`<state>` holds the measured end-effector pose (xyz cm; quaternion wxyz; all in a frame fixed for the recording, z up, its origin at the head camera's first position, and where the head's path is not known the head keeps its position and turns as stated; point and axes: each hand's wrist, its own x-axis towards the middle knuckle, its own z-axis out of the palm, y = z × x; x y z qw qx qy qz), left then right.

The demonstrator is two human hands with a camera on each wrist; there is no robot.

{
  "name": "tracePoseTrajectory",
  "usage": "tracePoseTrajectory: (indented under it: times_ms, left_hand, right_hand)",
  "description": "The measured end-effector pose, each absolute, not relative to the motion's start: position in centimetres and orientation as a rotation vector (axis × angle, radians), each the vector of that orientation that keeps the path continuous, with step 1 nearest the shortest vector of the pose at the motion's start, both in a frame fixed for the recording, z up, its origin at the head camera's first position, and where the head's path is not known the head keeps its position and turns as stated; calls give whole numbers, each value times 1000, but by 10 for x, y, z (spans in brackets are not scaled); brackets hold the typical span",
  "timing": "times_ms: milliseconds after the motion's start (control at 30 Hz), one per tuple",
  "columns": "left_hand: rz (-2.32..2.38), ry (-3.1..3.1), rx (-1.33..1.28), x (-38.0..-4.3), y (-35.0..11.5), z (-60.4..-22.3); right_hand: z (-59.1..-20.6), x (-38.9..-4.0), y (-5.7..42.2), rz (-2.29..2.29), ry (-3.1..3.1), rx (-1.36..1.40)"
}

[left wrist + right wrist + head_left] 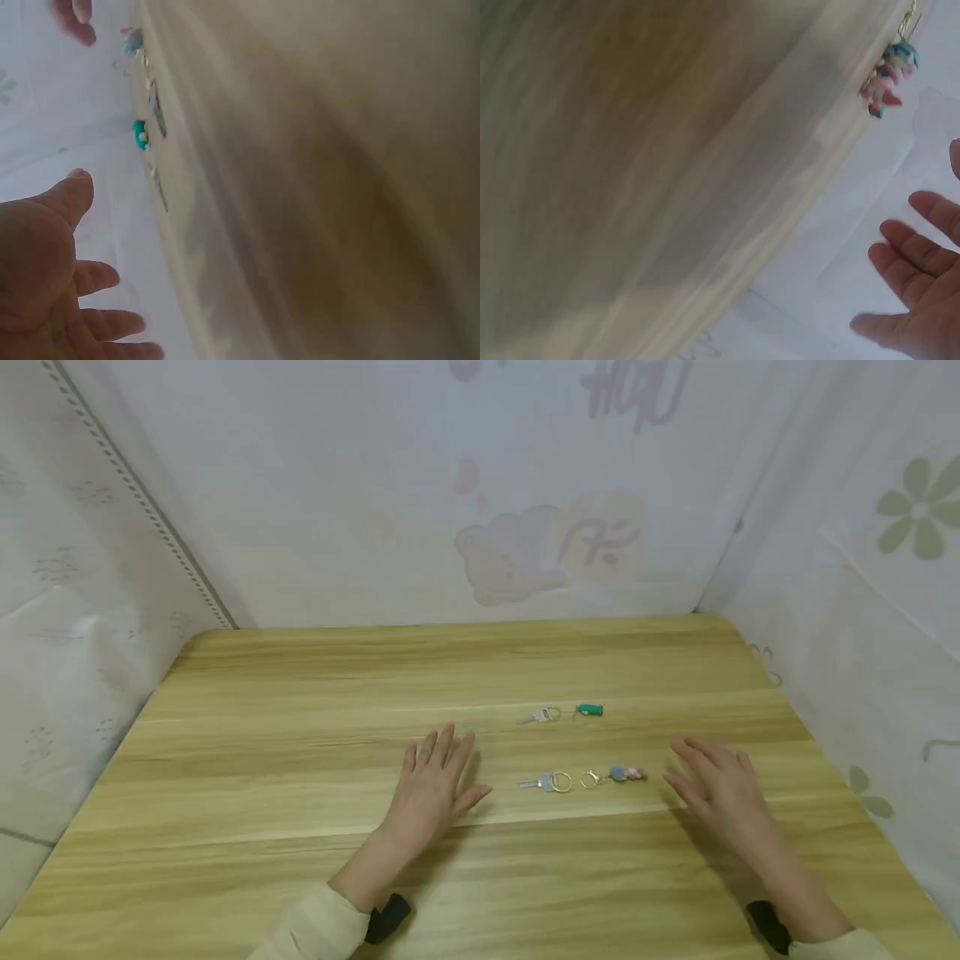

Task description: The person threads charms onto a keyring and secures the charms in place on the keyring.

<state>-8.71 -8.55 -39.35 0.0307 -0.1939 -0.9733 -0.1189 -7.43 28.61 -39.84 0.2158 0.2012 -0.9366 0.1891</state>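
Observation:
Two keys lie on the wooden table, each pointing left with a ring at its right end. The nearer key point(538, 782) has a gold ring, and beside it sits a figurine keychain point(627, 773) in blue and pink with a gold clasp ring. Farther back is the other key point(538, 716), next to a small green keychain point(590, 710). My left hand point(425, 793), fingers spread, hovers left of the nearer key and holds nothing. To the right of the figurine, my right hand point(722, 789) is empty, its fingers loosely extended.
The wooden table point(262, 735) has rounded far corners. A pale printed cloth point(337, 510) hangs behind it and along both sides. Each wrist wears a black band, such as the left band point(388, 918).

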Motion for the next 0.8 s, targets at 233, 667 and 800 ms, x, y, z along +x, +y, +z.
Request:
tracePoseTrajectory:
  times_ms: [233,667,800]
  left_hand:
    - [-510,-2873,-674,-84,-79,-402]
    - [-787,-2813,-739,-91,-57,-402]
    - [-829,-2835,-754,-95,-49,-401]
  right_hand:
    - [-403,-87,265,563,-2529,696]
    - [-409,-95,244,613,-2726,713]
    - [-410,-97,242,634,-2779,707]
